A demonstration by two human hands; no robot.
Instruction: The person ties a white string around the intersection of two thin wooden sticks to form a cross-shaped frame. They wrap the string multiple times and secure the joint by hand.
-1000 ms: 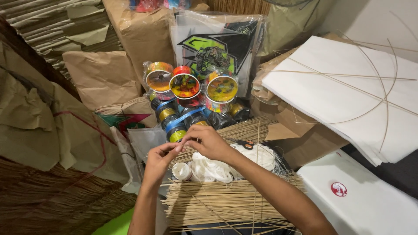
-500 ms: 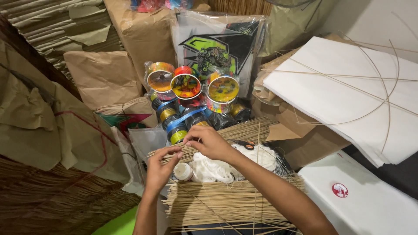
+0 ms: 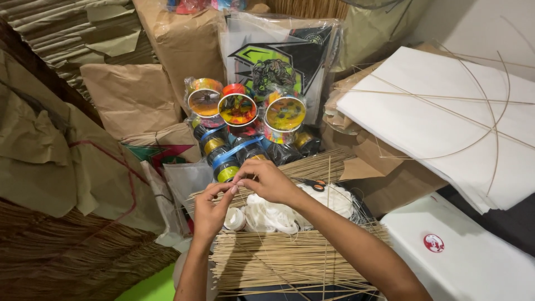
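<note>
My left hand (image 3: 210,207) and my right hand (image 3: 268,180) meet over a heap of white tape rolls (image 3: 267,213). Their fingertips pinch something small and thin between them; I cannot tell what it is. A loose thin stick (image 3: 328,189) stands upright just right of my right hand. Beneath my forearms lies a flat bundle of thin bamboo sticks (image 3: 290,259). Another bundle of sticks (image 3: 304,167) lies behind the hands. Black-handled scissors with an orange spot (image 3: 313,184) rest on the white heap.
Colourful thread spools (image 3: 238,110) stand stacked behind the hands, before a bagged green-and-black kite (image 3: 273,56). White paper sheets with curved stick frames (image 3: 446,120) lie at right, a white box (image 3: 462,256) below them. Brown paper parcels (image 3: 67,156) fill the left.
My left hand has drifted slightly down and left, while the right hand stays pinched at the same spot. Nothing else moved.
</note>
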